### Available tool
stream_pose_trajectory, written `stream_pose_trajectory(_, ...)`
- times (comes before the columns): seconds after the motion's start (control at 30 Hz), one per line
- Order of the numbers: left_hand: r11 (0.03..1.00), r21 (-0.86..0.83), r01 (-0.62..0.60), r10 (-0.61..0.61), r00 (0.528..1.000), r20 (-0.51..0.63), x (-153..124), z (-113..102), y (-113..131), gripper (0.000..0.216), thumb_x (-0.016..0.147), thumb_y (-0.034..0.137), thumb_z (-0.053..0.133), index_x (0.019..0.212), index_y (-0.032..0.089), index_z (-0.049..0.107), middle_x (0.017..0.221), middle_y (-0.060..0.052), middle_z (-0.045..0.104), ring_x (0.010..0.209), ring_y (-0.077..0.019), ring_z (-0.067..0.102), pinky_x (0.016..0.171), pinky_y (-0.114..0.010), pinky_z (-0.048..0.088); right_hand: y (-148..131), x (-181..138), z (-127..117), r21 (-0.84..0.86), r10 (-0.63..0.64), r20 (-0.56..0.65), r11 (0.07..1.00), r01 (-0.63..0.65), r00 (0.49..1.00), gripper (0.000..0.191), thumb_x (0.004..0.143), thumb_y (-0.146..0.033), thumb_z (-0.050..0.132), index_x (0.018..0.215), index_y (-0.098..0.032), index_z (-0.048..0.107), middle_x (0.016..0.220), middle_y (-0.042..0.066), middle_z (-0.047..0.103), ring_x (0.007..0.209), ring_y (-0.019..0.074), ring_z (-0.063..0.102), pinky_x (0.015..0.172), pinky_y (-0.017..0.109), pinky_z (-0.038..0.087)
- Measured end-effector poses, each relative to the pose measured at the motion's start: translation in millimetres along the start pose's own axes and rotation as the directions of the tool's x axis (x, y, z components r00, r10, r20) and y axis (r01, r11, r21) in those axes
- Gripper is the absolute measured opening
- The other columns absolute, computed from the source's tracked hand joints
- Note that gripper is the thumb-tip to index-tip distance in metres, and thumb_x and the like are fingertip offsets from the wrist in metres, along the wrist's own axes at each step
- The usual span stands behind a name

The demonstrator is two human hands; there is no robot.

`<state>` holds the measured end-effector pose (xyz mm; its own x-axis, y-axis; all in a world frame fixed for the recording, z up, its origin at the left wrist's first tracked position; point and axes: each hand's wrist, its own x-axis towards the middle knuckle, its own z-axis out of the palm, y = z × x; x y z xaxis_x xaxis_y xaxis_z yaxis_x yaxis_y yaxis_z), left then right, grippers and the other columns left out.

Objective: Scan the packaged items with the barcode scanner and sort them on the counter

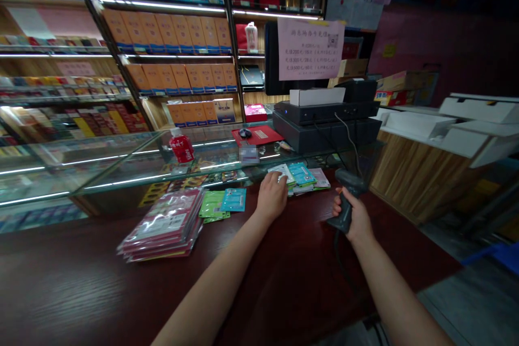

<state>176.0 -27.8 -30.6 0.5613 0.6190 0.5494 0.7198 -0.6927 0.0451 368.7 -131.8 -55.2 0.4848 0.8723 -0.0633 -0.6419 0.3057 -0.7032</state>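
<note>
My right hand (353,215) is wrapped round the handle of a dark grey barcode scanner (344,211), held above the dark red counter with its cord hanging below. My left hand (273,193) reaches forward, fingers curled on a white-and-green flat packet (283,171) at the left end of a row of packets; the fingertips are partly hidden. Beside it lie a blue packet (302,173) and a pale pink one (321,179). Left of my left hand, a green packet (212,204) and another blue packet (234,199) rest next to a stack of pink plastic-wrapped packs (164,224).
Behind the counter (81,275) stands a glass display case (133,165) with a red-labelled bottle (181,146) on it. A monitor with a paper sign (310,50) rises over a black cash drawer (324,132). Shelves of orange boxes (166,32) fill the back. White boxes (478,111) sit at right.
</note>
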Motion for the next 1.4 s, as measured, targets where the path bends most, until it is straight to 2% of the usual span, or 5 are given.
stream_pose_trajectory(0.17, 0.969, 0.115, 0.221, -0.225, 0.974, 0.032, -30, -24, -46, 0.025, 0.086, 0.025, 0.048, 0.108, 0.02, 0.059, 0.114, -0.01, 0.055, 0.11, -0.0237, 0.047, 0.098, -0.036, 0.037, 1, -3, 0, -0.019, 0.016, 0.006, 1.0, -0.016, 1.0, 0.033, 0.058, -0.034, 0.081, 0.079, -0.017, 0.061, 0.05, -0.006, 0.051, 0.039, 0.0059, 0.043, 0.034, 0.016, 0.037)
stream_pose_trajectory(0.37, 0.71, 0.375, 0.596, -0.652, 0.758, 0.03, -52, -26, -78, 0.049, 0.076, 0.052, 0.06, 0.101, 0.01, 0.062, 0.108, -0.019, 0.055, 0.107, -0.034, 0.048, 0.088, -0.041, 0.039, 3, -4, -1, -0.069, 0.044, 0.017, 0.997, -0.042, 0.999, 0.03, 0.061, -0.034, 0.08, 0.078, -0.018, 0.061, 0.052, -0.006, 0.051, 0.039, 0.0065, 0.043, 0.034, 0.017, 0.037)
stream_pose_trajectory(0.7, 0.664, 0.318, 0.676, -0.726, 0.685, 0.061, -52, -27, -91, 0.064, 0.065, 0.05, 0.071, 0.11, 0.01, 0.053, 0.115, -0.022, 0.056, 0.113, -0.037, 0.05, 0.09, -0.043, 0.039, 4, -2, -6, -0.111, 0.031, 0.021, 0.993, -0.028, 0.999, 0.03, 0.062, -0.034, 0.078, 0.081, -0.017, 0.062, 0.053, -0.005, 0.051, 0.04, 0.007, 0.044, 0.034, 0.017, 0.037)
stream_pose_trajectory(1.0, 0.637, -0.206, 0.743, -0.698, 0.669, 0.256, -39, -40, -104, 0.022, 0.072, 0.012, 0.061, 0.093, 0.015, 0.053, 0.098, -0.011, 0.067, 0.096, -0.0252, 0.064, 0.081, -0.032, 0.048, 1, -12, 2, -0.132, 0.044, 0.099, 0.991, -0.031, 0.994, 0.031, 0.064, -0.037, 0.078, 0.084, -0.019, 0.063, 0.055, -0.005, 0.05, 0.04, 0.0065, 0.041, 0.035, 0.017, 0.036)
stream_pose_trajectory(1.4, -0.015, -0.845, 0.535, -0.552, 0.7, 0.453, -30, -41, -81, 0.037, 0.061, 0.015, 0.078, 0.074, 0.017, 0.044, 0.062, 0.006, 0.058, 0.059, -0.0108, 0.061, 0.06, -0.031, 0.057, -3, -32, 15, -0.203, 0.217, 0.31, 0.966, -0.159, 0.926, 0.031, 0.066, -0.033, 0.075, 0.091, -0.02, 0.063, 0.056, -0.004, 0.047, 0.036, 0.0079, 0.037, 0.031, 0.019, 0.031)
